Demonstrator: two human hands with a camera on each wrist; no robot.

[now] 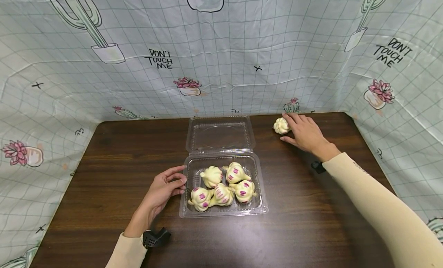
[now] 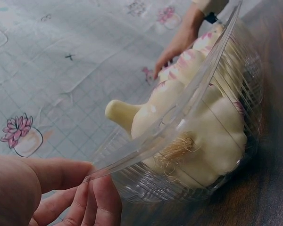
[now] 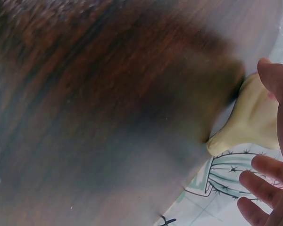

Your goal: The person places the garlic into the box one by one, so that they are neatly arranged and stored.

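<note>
A clear plastic clamshell container [image 1: 263, 206] lies with its lid tipped back on the table, several garlic bulbs [image 1: 221, 194] inside it. At its left side, my left hand [image 1: 165, 189] pinches the rim between thumb and fingers, as the left wrist view shows close up. Toward the table's back edge sits a single garlic bulb [image 1: 281, 126], cream with pinkish marks. My right hand [image 1: 304, 134] reaches over its right side, thumb and fingers spread apart around it. In the right wrist view, the bulb's stem [image 3: 219, 142] points out past the thumb.
The lid [image 1: 221, 135] extends behind the container toward the back edge of the dark wooden table [image 1: 138, 145]. A pale gridded curtain [image 1: 221, 49] with printed cacti hangs behind and at both sides, meeting the table's edges.
</note>
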